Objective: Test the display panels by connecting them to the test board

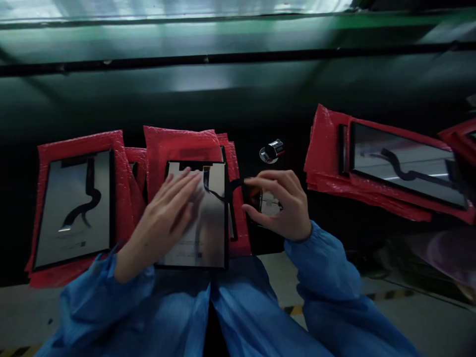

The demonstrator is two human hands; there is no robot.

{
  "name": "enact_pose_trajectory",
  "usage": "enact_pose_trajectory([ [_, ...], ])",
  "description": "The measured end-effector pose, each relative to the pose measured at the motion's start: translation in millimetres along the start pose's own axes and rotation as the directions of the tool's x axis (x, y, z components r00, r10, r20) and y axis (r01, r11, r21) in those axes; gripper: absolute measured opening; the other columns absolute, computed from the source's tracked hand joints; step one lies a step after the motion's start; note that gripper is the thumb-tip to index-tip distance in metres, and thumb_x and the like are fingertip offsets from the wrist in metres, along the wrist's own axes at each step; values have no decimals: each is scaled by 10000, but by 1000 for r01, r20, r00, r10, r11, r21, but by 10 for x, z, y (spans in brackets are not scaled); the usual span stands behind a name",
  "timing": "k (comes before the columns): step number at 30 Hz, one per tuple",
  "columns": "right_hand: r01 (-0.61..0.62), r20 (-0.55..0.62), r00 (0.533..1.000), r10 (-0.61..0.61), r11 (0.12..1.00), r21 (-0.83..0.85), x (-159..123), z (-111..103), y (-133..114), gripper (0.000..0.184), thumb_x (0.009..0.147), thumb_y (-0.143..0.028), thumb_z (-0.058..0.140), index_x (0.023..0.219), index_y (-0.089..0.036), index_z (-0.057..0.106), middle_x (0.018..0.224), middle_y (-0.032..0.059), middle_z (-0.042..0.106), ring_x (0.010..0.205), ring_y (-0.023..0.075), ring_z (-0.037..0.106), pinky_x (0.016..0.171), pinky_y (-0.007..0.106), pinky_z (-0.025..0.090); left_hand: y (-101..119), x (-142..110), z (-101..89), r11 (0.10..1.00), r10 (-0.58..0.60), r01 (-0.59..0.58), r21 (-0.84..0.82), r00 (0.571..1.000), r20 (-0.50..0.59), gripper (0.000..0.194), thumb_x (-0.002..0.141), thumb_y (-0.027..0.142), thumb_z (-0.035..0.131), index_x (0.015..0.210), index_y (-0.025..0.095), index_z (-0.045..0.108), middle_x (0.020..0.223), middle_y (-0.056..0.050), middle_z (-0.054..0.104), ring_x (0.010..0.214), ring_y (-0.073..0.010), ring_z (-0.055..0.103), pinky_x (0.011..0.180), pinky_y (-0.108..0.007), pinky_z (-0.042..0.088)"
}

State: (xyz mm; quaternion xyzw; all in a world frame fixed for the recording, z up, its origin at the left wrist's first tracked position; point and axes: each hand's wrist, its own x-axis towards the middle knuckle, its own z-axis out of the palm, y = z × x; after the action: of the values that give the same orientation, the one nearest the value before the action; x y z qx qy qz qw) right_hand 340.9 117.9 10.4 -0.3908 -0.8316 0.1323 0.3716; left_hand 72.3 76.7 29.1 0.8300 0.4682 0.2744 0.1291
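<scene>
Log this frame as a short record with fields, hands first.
left hand: laid on the middle panel
right hand: thumb and fingers apart, beside that panel; contact with the dark strip unclear
left panel: on red sleeves, dark ribbon across it
right panel: also on red sleeves
shiny object: beyond right hand, identity unclear

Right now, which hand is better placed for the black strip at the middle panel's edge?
Right hand, probably: its fingers are near the black strip; the left hand is over the panel.
</scene>
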Motion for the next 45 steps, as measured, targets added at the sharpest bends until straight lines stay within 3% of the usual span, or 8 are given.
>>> enact_pose_trajectory([
  [3, -32, 86, 996, 25, 996, 79, -19, 11, 39, 678, 769, -428, 764, 1349, -161, 536, 1324, 162, 569, 1214, 317, 524, 990, 458, 477, 168, 230, 296, 976, -4, -5, -217, 999, -42, 558, 924, 230, 593, 1439, 83, 437, 1467, -170, 514, 1418, -236, 407, 1211, -453, 271],
  [6, -142, 276, 960, 53, 939, 313, -24, 44, 106, 337, 862, -347, 689, 1130, -151, 632, 1018, 84, 690, 921, 198, 633, 806, 314, 518, 200, 342, 493, 909, -98, 78, -410, 995, -28, 393, 867, 269, 679, 1223, 110, 633, 1157, -114, 727, 1096, -216, 677, 1158, -445, 368],
  [11, -299, 382, 919, 99, 804, 513, -45, 67, 151, 109, 902, -252, 641, 901, -143, 653, 785, 11, 666, 704, 111, 605, 658, 213, 479, 191, 348, 501, 853, -218, 208, -480, 975, 35, 59, 836, 201, 667, 871, 175, 707, 842, -24, 744, 879, -187, 700, 898, -328, 536],
  [27, -248, 370, 928, 37, 804, 541, -34, 186, 39, 89, 920, -215, 581, 879, -170, 646, 805, 14, 674, 732, 118, 615, 676, 220, 488, 200, 388, 477, 828, -174, 294, -477, 944, 280, 45, 758, 163, 561, 722, 189, 568, 750, -11, 612, 778, -176, 564, 744, -326, 483],
  [32, -210, 249, 962, 112, 886, 413, 14, 98, 133, 146, 963, -255, 535, 938, -175, 654, 859, 24, 710, 768, 129, 671, 700, 228, 541, 229, 316, 374, 884, -183, 187, -428, 982, 53, 58, 846, 161, 583, 843, 195, 630, 844, -21, 698, 891, -193, 645, 935, -383, 485],
  [35, -194, -32, 981, 193, 979, -54, 111, -28, 450, 292, 1011, -274, 427, 1188, -188, 642, 1191, 87, 700, 1123, 213, 654, 1001, 391, 513, 238, 111, 189, 966, -137, 111, -235, 985, -101, 416, 893, 230, 596, 1302, 170, 542, 1311, -120, 620, 1269, -253, 543, 1129, -445, 371],
  [37, -216, -118, 975, 190, 939, -267, 174, -94, 714, 367, 1003, -257, 429, 1317, -155, 590, 1365, 139, 611, 1305, 289, 544, 1133, 534, 377, 229, -92, 84, 998, -35, 36, -55, 999, 11, 751, 904, 338, 618, 1528, 115, 265, 1547, -189, 382, 1463, -295, 309, 1217, -488, 215],
  [45, -170, -62, 985, 159, 903, -394, 200, -43, 1123, 330, 1001, -258, 443, 1273, -208, 623, 1307, 111, 658, 1259, 308, 584, 1102, 582, 385, 219, -773, 207, 953, 8, -127, 274, 918, 397, 1184, 707, 427, 773, 1547, -23, 72, 1593, -291, 204, 1510, -373, 103, 1163, -587, 282],
])
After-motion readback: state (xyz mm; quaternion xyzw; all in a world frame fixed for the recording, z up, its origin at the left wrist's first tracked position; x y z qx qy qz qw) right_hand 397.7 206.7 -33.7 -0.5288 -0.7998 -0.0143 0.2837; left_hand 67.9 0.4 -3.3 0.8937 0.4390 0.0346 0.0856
